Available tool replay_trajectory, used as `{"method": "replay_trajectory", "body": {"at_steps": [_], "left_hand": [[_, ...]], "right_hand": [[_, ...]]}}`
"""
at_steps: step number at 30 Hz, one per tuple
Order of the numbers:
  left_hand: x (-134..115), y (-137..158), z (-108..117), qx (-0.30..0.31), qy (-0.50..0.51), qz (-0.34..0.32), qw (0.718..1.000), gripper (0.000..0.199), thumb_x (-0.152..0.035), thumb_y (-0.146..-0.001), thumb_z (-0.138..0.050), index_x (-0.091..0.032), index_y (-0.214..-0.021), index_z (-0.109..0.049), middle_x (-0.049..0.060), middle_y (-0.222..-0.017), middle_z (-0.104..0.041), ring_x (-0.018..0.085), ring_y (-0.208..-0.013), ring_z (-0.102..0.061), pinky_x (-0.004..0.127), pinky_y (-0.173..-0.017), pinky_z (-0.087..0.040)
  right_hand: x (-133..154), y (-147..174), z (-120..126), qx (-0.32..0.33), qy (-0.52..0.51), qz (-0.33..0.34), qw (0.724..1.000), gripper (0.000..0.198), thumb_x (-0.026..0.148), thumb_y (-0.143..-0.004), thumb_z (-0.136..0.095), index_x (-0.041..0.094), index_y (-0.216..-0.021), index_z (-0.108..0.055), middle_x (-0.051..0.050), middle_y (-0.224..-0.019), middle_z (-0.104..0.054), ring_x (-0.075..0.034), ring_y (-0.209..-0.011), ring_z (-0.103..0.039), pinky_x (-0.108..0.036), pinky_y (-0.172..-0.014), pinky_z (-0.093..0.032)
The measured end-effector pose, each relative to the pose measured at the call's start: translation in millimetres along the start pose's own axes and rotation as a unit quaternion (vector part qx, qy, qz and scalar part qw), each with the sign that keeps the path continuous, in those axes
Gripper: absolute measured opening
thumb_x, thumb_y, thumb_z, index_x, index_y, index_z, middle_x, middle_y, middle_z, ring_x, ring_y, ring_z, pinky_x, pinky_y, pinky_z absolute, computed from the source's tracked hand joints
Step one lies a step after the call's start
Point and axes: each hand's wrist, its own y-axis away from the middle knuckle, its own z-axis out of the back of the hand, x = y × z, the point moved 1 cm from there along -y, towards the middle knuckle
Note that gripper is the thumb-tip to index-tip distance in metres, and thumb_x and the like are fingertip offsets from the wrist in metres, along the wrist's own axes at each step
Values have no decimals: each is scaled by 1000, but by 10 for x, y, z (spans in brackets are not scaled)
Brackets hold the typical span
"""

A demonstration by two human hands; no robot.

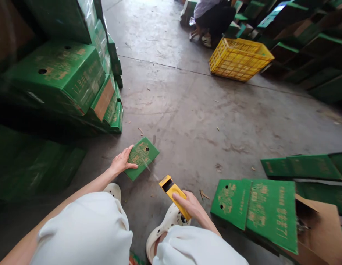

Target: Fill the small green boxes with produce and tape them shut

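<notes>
Green box (145, 154) — between hands (121, 161) (191, 203) (touching left)

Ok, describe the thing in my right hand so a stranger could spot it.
Find the white trousers at the bottom. Above the right knee, the right hand grips a slim yellow tool. Unlike the latticed yellow crate, it has one dark opening.

There's gold print on the sm. green box (145, 156) in my L hand (121, 162), the L carton (56, 75) & R carton (270, 211), but it's too blurry to read.
</notes>
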Motion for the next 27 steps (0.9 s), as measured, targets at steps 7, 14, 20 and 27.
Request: {"method": "replay_trajectory", "body": {"at_steps": [7,14,20,27], "left_hand": [[191,-124,31,9,-38,-17,999,116,-60,-77,-79,-28,-169,-15,17,-170,-31,41,-150,-40,54,-116,-40],[-120,81,-208,3,-156,50,987,142,-76,-60,-83,-28,-170,-7,27,-174,3,56,-157,-3,80,-111,-21],[-361,107,-144,-1,-145,65,987,132,-51,-61,-86,-37,-168,-12,28,-168,-15,56,-147,-26,78,-104,-30],[-398,319,-251,51,36,104,993,122,-56,-62,-82,-42,-164,-17,19,-159,-33,50,-142,-40,68,-102,-42]], "right_hand": [[427,-445,-174,4,99,8,995,52,66,-88,-60,15,-87,-72,-8,-84,-74,-24,-80,-69,-28,-64,-42],[844,-960,-435,11,170,1,985,55,68,-89,-59,15,-91,-75,-15,-93,-77,-28,-86,-72,-29,-65,-41],[755,-832,-355,16,160,-13,987,53,67,-90,-58,16,-89,-74,-13,-91,-77,-27,-83,-72,-28,-63,-42],[515,-158,185,30,100,-15,994,58,72,-85,-64,16,-96,-72,-8,-89,-76,-24,-80,-70,-26,-60,-41]]}}
